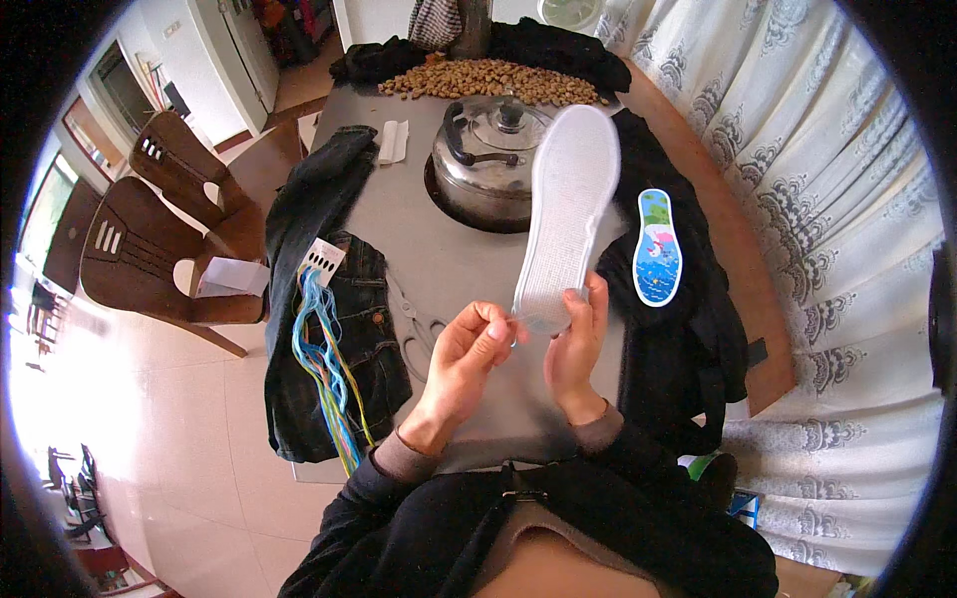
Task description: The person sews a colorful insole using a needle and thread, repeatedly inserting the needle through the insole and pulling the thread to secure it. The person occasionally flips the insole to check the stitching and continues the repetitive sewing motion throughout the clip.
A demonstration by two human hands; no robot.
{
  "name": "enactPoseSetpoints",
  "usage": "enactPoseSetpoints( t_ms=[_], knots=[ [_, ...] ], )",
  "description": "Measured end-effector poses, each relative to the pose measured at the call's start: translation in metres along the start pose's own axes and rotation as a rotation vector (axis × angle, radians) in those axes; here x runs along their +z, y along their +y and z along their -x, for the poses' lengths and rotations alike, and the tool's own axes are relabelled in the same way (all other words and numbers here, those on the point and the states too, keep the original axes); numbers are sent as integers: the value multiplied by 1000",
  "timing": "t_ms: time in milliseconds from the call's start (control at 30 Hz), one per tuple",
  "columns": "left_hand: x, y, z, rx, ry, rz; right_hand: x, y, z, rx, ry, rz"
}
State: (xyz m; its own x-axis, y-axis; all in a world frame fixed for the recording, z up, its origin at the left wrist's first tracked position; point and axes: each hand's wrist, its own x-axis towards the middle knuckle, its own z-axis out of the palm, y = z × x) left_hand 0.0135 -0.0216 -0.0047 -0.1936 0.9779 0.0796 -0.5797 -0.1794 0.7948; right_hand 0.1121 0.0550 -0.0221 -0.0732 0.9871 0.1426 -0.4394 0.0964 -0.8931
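Observation:
A white mesh shoe insole [568,202] is held upright, heel end down, in front of me. My right hand [582,347] grips its heel end, thumb on the near face. At the left edge of the heel, the fingertips of my left hand [471,359] are pinched together, with what looks like a fine thread between them; a needle cannot be made out. On dark cloth to the right lies a second insole [658,250] with a printed blue and green picture. A skein of coloured embroidery threads [325,344] hangs from a punched white card [321,261] on black jeans to the left.
A lidded steel pot [486,168] stands in the middle of the grey table [448,254], with a heap of brown nuts or pods [501,81] behind it. Scissors [411,329] lie left of my hands. Black jeans [359,299] and dark clothing [680,359] flank the table; wooden chairs [142,258] stand left.

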Motion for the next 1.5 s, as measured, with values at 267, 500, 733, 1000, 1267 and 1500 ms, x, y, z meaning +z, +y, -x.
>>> enactPoseSetpoints(
  t_ms=[267, 500, 733, 1000, 1267, 1500],
  knots=[
    [-22, -7, 18, 33, 20, 351, -17, -2, -20, -352, 128, 224],
    [-55, -4, 40, -36, 247, -327, -19, -16, -27, -359, 129, 170],
    [-70, -21, 37, -126, 446, -29, -16, -21, -24, -429, 43, 189],
    [-49, -29, 26, -10, 438, -466, -17, -24, -16, -431, 10, 292],
    [3, 4, -17, 39, 90, -562, 9, -30, -3, -121, -263, 251],
    [-24, 10, -21, -77, 259, 49, -39, -51, -59, 319, -193, -339]
  ],
)
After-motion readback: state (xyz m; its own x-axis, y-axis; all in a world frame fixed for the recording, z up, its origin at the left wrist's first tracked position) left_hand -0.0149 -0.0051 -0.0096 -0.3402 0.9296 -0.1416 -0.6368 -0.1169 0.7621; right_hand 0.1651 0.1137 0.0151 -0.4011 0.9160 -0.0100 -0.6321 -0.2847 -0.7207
